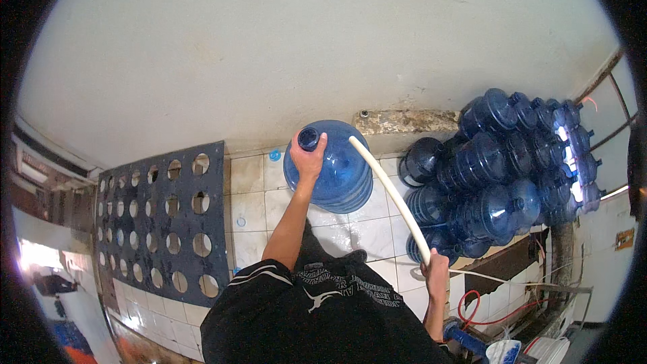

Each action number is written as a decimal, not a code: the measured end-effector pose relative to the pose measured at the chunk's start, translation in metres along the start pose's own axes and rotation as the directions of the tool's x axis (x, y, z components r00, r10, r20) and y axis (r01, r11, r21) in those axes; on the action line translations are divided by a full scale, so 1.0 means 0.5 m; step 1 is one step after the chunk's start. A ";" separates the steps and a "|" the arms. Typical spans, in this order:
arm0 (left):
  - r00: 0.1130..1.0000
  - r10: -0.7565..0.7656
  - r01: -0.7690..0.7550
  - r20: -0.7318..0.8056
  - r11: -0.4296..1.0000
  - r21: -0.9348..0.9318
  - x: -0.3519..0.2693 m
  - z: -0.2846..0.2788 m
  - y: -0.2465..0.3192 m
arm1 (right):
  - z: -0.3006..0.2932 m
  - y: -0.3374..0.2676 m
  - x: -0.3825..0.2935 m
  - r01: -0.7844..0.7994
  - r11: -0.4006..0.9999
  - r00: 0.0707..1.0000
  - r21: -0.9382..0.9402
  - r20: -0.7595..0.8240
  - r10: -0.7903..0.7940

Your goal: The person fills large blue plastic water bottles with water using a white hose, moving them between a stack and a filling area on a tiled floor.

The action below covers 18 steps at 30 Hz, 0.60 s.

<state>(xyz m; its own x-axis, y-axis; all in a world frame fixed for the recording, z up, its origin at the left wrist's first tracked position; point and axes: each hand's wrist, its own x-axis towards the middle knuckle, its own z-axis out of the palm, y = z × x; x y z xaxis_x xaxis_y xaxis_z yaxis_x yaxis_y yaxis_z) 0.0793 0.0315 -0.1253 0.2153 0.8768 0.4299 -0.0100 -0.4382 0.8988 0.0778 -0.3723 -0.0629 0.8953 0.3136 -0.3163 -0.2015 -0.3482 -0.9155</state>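
Note:
My left hand (308,161) grips the neck of a large blue plastic water jug (339,172), which stands tilted on the tiled floor by the wall. The jug's dark round mouth (308,139) shows between thumb and fingers. In my right hand (434,268) is a long cream-white hose or tube (391,187). It curves up and over, its far end showing in front of the jug's shoulder; whether it touches the jug I cannot tell. A thinner pale line (485,276) runs from near my right hand towards the right.
Many blue water jugs (490,167) are stacked on the right. A dark panel with rows of round holes (167,217) stands at left. Blue caps (274,155) lie on the wet tiles (371,237). A low ledge (409,121), a red hose (498,321) and white tubs (546,349) are also around.

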 end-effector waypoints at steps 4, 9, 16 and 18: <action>0.970 0.079 -0.070 0.232 0.996 -0.047 -0.024 0.025 0.093 | -0.017 0.009 -0.001 0.002 0.999 0.999 0.035 -0.054 0.000; 0.922 0.113 -0.112 0.370 0.993 -0.024 -0.047 0.070 0.107 | -0.037 0.001 -0.026 0.037 0.992 0.998 0.124 -0.050 -0.031; 0.942 0.082 -0.138 0.325 0.979 0.152 -0.068 0.133 0.087 | -0.045 -0.001 -0.068 0.098 0.994 0.995 0.055 0.005 -0.099; 0.951 0.087 -0.130 0.295 0.983 0.130 -0.074 0.139 0.093 | -0.042 0.003 -0.069 0.054 0.997 0.999 -0.060 0.001 -0.054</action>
<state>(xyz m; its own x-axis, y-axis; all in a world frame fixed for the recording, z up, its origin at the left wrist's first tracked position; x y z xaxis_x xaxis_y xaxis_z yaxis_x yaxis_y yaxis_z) 0.1388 -0.0350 -0.1052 0.4925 0.7378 0.4617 0.0894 -0.5706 0.8164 0.0548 -0.4021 -0.0480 0.9046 0.3324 -0.2668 -0.1289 -0.3834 -0.9145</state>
